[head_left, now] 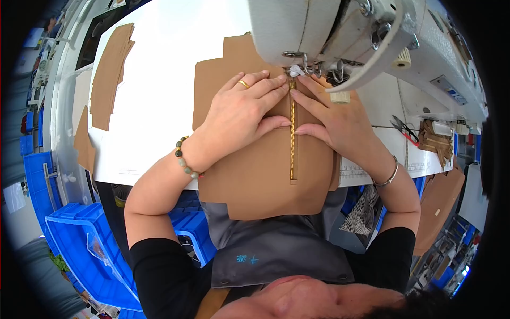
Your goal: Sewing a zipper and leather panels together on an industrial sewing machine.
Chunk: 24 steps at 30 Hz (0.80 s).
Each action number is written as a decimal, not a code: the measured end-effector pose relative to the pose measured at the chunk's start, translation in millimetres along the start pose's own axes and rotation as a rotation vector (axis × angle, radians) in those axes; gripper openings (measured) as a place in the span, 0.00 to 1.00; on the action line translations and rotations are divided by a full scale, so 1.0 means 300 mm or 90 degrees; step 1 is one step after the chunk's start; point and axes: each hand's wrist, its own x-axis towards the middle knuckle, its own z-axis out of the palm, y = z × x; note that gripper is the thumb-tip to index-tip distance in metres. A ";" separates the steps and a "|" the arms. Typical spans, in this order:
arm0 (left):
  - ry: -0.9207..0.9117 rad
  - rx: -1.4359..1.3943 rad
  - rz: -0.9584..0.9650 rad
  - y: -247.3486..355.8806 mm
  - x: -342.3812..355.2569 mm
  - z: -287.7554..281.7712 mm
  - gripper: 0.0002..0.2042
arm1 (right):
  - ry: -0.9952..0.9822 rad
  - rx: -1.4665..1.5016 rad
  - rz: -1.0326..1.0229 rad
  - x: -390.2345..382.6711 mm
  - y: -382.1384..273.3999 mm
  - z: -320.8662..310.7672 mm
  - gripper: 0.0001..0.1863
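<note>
A brown leather-like panel [255, 183] with notched corners lies on the white table under the head of a sewing machine [284, 32]. A gold-toothed zipper [292, 149] runs lengthwise in a slot in the panel. Its far end meets the needle area, where a small white piece [296, 70] shows at the presser foot. My left hand [241, 103] rests flat on the panel left of the zipper, thumb beside the teeth. My right hand [337, 114] lies across from it, fingers stretched toward the needle, partly hidden behind the machine's guard.
Stacked brown pieces [109, 80] lie at the table's left. On the right are red-handled snips [408, 132] and a bundle of brown strips [434, 143]. Blue bins [87, 250] stand below left; a large brown sheet [438, 210] is at the lower right.
</note>
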 end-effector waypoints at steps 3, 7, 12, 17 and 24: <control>-0.012 0.004 -0.007 0.003 0.000 0.000 0.27 | 0.011 -0.003 -0.011 -0.005 -0.003 -0.046 0.35; 0.002 0.010 0.006 -0.002 -0.003 0.005 0.27 | 0.215 0.020 0.032 -0.130 0.040 -0.238 0.23; 0.003 0.012 0.006 -0.008 -0.010 0.010 0.27 | 0.415 -0.076 0.194 -0.322 0.250 -0.431 0.22; -0.006 0.012 0.006 -0.006 -0.009 0.006 0.28 | 0.669 0.012 0.416 -0.510 0.573 -0.542 0.20; -0.006 0.017 0.007 -0.007 -0.007 0.009 0.28 | 0.957 0.315 0.500 -0.873 1.109 -0.698 0.17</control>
